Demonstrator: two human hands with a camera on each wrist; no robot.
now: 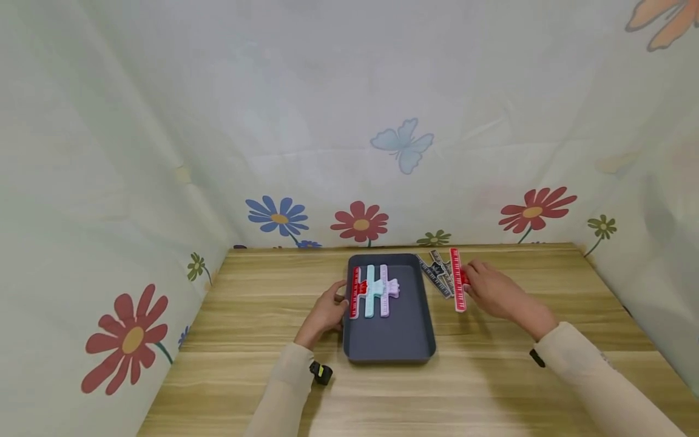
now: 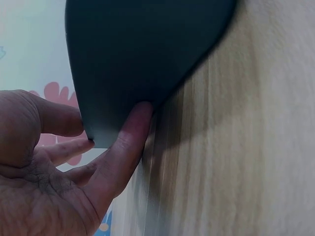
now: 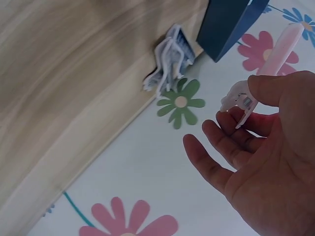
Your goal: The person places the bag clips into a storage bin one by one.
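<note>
Though clips (image 1: pixel 457 285) bear script (image 1: pixel 363 287), it blurs.

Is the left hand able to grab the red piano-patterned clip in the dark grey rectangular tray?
Probably yes: the left hand touches the tray near that red clip, and nothing seems to cover it.
</note>
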